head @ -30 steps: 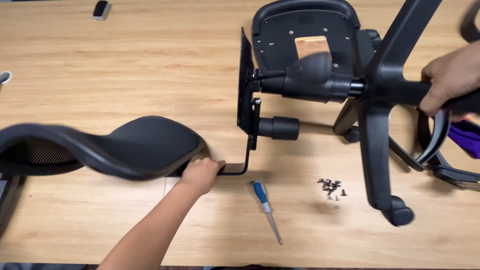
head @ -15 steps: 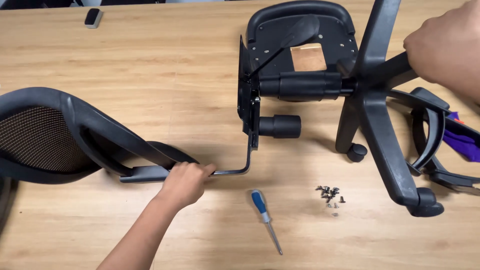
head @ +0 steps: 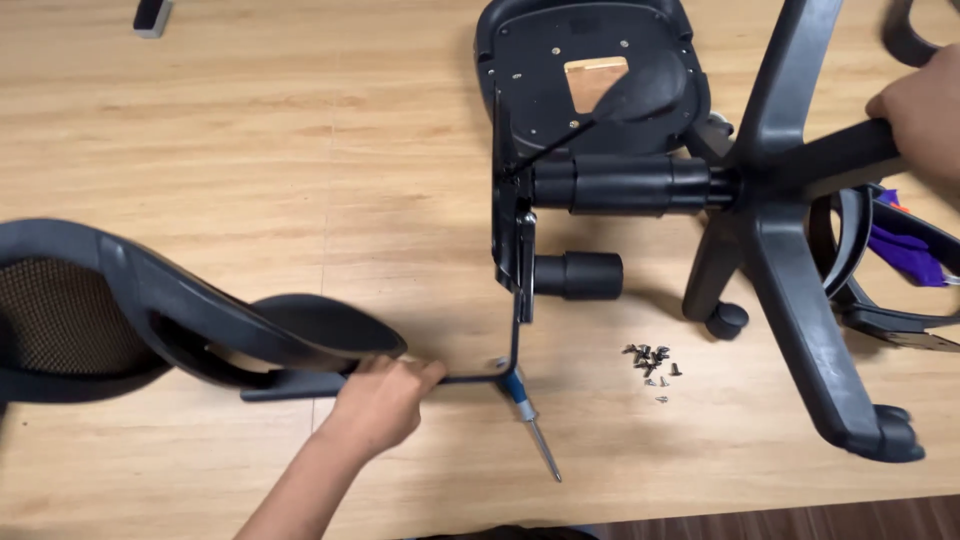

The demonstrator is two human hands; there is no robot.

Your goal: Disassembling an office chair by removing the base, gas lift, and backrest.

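A black office chair lies in parts on a wooden floor. My left hand (head: 380, 402) grips the flat metal L-bracket (head: 470, 378) that joins the mesh backrest (head: 130, 310) to the mechanism plate (head: 510, 230). At the upper right, my right hand (head: 920, 105) grips one leg of the star-shaped wheel base (head: 790, 250). The gas cylinder column (head: 625, 183) runs from the base to the plate. The seat underside (head: 585, 60) lies behind it.
A blue-handled screwdriver (head: 528, 425) lies under the bracket's bend. Several small screws (head: 652, 365) sit in a pile to its right. An armrest (head: 850, 250) and a purple item (head: 905, 245) lie at the right. A small dark object (head: 152, 15) rests at the top left.
The backrest has swung left and tilted up, showing its mesh. My left hand has slid along the bracket. The wheel base has turned, and my right hand has moved up with its leg.
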